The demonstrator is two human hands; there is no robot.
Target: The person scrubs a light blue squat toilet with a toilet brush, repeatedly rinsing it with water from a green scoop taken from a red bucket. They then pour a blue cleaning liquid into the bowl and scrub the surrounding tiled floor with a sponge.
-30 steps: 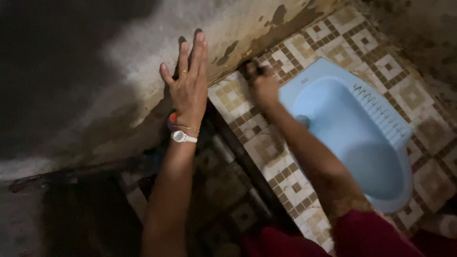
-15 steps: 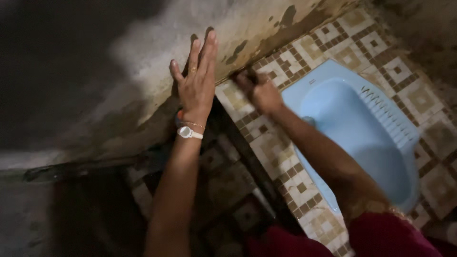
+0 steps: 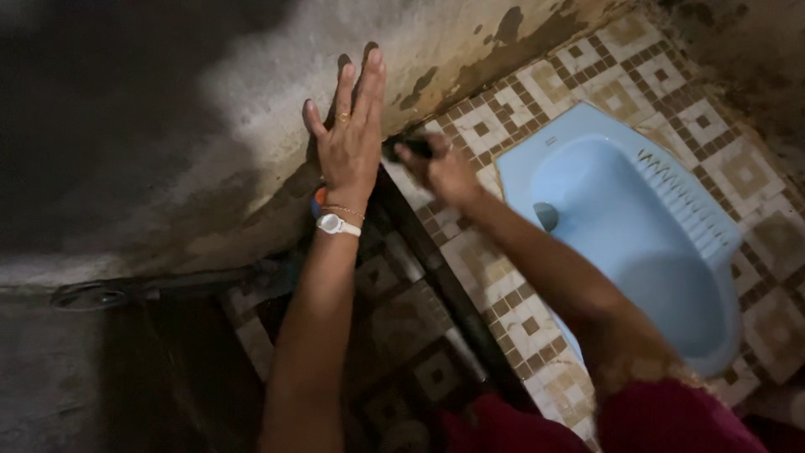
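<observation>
Nearest to me is the dark red clothing point(image 3: 671, 419) at the person's lap, and from it two bare forearms run forward over the patterned tile floor point(image 3: 495, 294). Lower and to the left, the floor drops into a shadowed step where the same brown-and-cream tiles continue (dim, hard to read there).

Along the left forearm sits a white wristwatch point(image 3: 334, 224) with a thin bracelet point(image 3: 340, 210) just above it. Beyond that, the left hand point(image 3: 348, 138) lies flat against the stained concrete wall point(image 3: 251, 92), fingers spread wide and holding nothing, a ring on one of them.

Just to its right, the right hand point(image 3: 442, 172) is curled tight around a small dark scrubbing brush point(image 3: 408, 148), its fingers wrapped about it. The brush is pressed down at the seam where the tile floor meets the foot of the wall, close beside the heel of the left hand. It is blurred, so I cannot make out its bristles.

Right of that arm, set into the tiles, is a pale blue squat toilet pan point(image 3: 637, 243) with ridged foot treads along its far side. Farthest off, dark blotches mark the wall above the tiled corner.
</observation>
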